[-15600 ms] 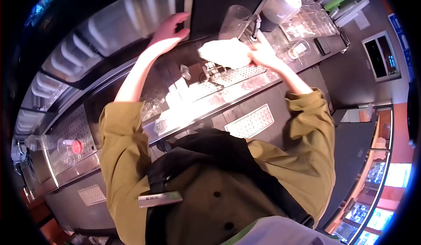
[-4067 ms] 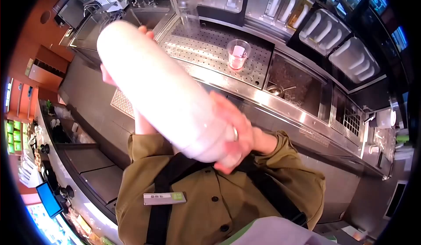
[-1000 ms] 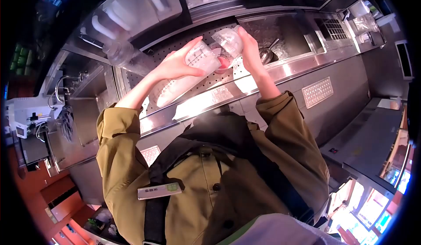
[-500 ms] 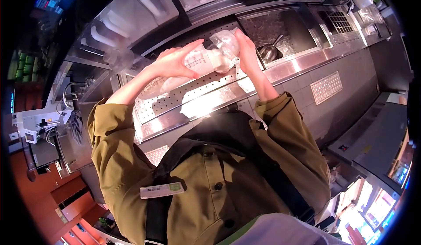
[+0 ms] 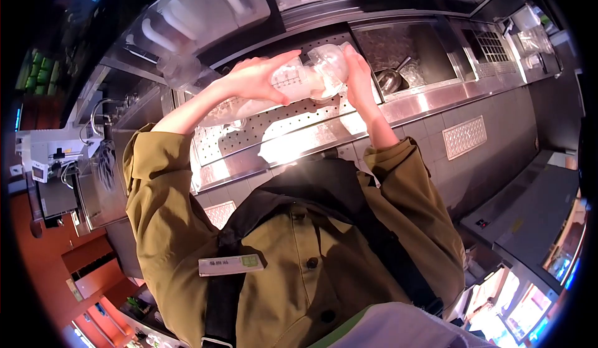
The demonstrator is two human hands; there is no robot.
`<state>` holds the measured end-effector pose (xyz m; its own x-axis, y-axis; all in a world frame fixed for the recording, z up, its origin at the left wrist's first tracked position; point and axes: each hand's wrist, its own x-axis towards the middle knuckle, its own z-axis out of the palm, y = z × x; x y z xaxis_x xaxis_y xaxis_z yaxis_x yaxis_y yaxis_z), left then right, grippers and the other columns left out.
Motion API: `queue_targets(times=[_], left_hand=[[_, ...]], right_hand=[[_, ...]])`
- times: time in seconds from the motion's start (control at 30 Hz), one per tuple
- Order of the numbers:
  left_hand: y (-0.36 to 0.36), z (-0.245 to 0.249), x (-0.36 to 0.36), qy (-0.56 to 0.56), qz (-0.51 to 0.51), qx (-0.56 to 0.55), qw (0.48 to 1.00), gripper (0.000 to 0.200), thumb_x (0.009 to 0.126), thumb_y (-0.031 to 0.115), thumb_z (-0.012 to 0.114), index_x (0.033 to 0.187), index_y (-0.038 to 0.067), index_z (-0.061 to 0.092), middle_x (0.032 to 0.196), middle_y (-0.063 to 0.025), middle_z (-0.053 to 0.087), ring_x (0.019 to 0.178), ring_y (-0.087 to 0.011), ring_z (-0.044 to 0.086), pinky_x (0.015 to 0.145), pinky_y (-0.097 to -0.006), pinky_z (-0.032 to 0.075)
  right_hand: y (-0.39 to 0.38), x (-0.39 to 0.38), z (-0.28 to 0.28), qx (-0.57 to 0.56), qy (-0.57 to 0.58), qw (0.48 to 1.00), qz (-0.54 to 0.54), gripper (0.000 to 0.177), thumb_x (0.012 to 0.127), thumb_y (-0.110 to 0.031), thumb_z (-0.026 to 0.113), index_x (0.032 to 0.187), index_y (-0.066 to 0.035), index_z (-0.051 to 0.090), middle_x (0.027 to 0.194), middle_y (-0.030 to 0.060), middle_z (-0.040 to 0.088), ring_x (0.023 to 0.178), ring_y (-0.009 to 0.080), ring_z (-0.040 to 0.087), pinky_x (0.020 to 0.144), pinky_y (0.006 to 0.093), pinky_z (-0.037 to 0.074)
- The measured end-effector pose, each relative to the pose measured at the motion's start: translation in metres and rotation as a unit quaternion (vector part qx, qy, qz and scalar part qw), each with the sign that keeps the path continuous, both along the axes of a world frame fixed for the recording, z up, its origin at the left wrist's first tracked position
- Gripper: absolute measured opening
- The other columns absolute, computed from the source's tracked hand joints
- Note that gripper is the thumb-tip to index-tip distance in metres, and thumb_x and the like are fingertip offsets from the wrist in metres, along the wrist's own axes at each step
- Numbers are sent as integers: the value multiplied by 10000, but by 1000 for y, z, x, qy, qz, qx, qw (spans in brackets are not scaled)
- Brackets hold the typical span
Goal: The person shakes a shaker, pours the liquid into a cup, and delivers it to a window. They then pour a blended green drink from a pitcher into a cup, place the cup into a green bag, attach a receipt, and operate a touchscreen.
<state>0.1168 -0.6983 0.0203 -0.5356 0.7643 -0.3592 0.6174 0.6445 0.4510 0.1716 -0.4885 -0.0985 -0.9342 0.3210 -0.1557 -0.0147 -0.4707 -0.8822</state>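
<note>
A clear plastic shaker (image 5: 295,81) with printed measuring marks lies tilted sideways between my two hands, above a perforated metal drain tray. My left hand (image 5: 254,80) wraps round its marked body, with the thumb and fingers on opposite sides. At the other end, my right hand (image 5: 359,77) closes over the rounded clear top (image 5: 330,65). The contents look pale, but glare blurs them. Other clear vessels (image 5: 233,110) stand on the drain tray (image 5: 299,114), partly behind my left forearm.
Right of the tray, an ice bin (image 5: 398,46) holds ice and a metal scoop (image 5: 393,79). A steel counter edge (image 5: 423,101) runs in front. At the left are a stacked clear container (image 5: 177,71) and a tap (image 5: 99,114). White-handled tubs (image 5: 187,12) line the back.
The whole view has shifted slightly, with the counter appearing a little further right. Both hands keep their hold on the shaker, which stays tilted over the tray.
</note>
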Motion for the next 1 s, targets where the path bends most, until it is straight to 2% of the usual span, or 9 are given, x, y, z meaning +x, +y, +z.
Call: queue_targets(times=[0.13,0.3,0.6,0.7,0.8,0.9,1.0], left_hand=[[0,2,1,-1,7,-9,1000,964,576,355,704,1371,123,211,1184,-187,505,1008,-320,538,871,-363,405],[-4,-7,-1,44,-13,1,999,966,573,385,692,1372,131,211,1175,-185,514,978,-326,552,863,-364,409],[7,8,0,3,1,-55,998,984,572,417,697,1379,153,201,1140,-196,533,939,-328,566,831,-375,422],[7,4,-2,11,-6,-35,999,988,576,421,694,1384,157,190,1143,-200,530,952,-327,561,824,-376,425],[10,9,-1,-20,1,-46,999,996,578,406,699,1387,144,180,1192,-199,500,982,-323,551,847,-369,417],[3,-5,-5,-67,14,6,998,1000,582,360,712,1387,120,168,1287,-193,415,1094,-304,490,928,-349,377],[-11,-15,3,-47,11,127,991,1019,568,267,741,1385,97,157,1357,-171,326,1190,-282,406,998,-341,313]], right_hand=[[4,-1,-4,43,-19,999,15,401,893,-372,467,1024,3,524,954,70,581,878,126,560,765,264,449],[4,-1,4,17,1,1000,26,443,904,-381,434,1069,22,515,995,90,578,911,149,560,793,278,444],[5,-2,5,10,-1,1000,23,459,912,-372,416,1119,30,493,1053,101,564,960,160,554,823,291,443],[7,-2,2,9,6,999,34,460,912,-372,417,1126,30,488,1060,103,562,967,161,552,825,292,443],[9,-3,1,12,5,999,41,463,913,-373,414,1128,30,487,1064,104,561,971,161,550,825,294,443],[11,-4,0,24,4,999,45,470,912,-380,411,1123,32,491,1061,105,563,964,164,554,821,296,446],[13,-8,-4,48,6,998,40,480,908,-390,412,1114,36,498,1050,107,569,949,170,562,814,299,450]])
